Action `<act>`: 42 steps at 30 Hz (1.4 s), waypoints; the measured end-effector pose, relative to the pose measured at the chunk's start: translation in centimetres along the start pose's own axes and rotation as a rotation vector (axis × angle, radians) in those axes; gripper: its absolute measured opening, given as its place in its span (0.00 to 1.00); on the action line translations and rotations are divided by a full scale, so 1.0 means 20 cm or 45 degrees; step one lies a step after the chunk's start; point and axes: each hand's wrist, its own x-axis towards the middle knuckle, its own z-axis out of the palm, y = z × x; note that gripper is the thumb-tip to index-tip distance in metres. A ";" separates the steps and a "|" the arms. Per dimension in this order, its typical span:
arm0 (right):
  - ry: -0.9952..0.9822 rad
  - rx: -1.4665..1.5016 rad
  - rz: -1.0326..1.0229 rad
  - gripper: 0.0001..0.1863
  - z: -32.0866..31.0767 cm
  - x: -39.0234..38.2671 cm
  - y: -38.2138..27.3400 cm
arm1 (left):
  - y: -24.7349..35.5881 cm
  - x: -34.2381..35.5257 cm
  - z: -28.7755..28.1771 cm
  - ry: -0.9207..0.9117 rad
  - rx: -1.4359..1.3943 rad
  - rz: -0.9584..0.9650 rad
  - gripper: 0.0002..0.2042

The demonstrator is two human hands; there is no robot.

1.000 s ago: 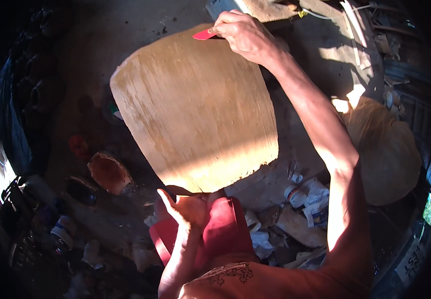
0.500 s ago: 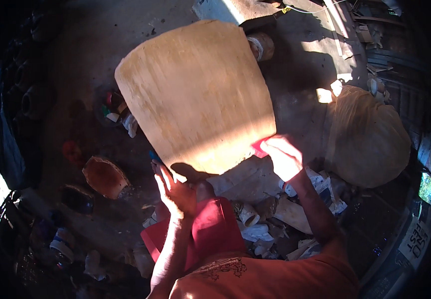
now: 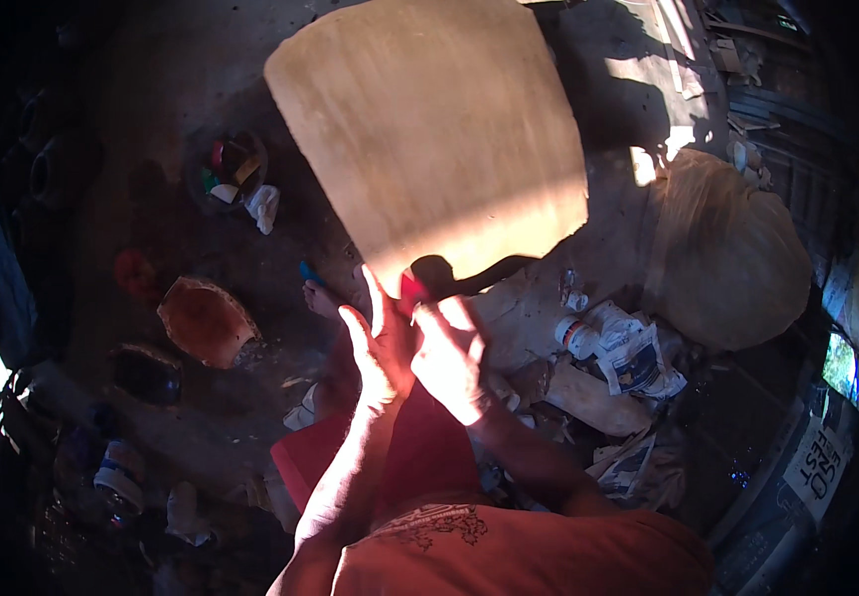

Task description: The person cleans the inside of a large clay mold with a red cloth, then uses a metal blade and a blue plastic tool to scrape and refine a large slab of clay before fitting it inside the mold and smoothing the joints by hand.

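A large tan slab or panel (image 3: 439,139), smooth and tapering toward me, fills the upper middle; I cannot tell its material for certain. At its near left corner my left hand (image 3: 382,350) is upright with fingers stretched and thumb apart, the fingertips at the edge. Close beside it, my right hand (image 3: 449,358) is closed around a small flat red piece (image 3: 411,290), like a scraper. The red piece is by the near edge of the slab, and its lower part is hidden by my fingers. A dark shadow falls across that edge.
On the left floor lie a brown curved bowl-like piece (image 3: 209,323) and a dark bowl (image 3: 146,374). A tub of small coloured items (image 3: 235,171) stands farther back. To the right are a large plastic-wrapped bundle (image 3: 727,253) and crumpled bags (image 3: 638,348).
My right hand has moved left along the near edge with the red piece, from the right corner to beside my left hand. The slab appears higher and farther right in view.
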 end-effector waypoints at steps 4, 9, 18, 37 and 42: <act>-0.116 0.258 -0.083 0.11 0.25 -0.02 -0.18 | 0.14 -0.04 -0.37 0.037 -0.147 0.088 0.50; -0.426 0.206 0.029 0.03 0.83 -0.11 -0.15 | 0.25 -0.23 -1.02 0.561 -0.173 0.272 0.41; -0.770 0.362 0.145 0.16 1.91 -0.19 0.42 | -0.11 -0.27 -1.52 0.849 -0.080 0.354 0.36; 0.088 0.107 1.255 0.08 0.51 -0.32 2.01 | -0.08 0.34 -0.06 1.018 0.758 0.601 0.37; 0.215 0.072 0.868 0.16 0.40 0.30 2.31 | -0.08 0.47 -0.01 0.887 0.853 0.485 0.34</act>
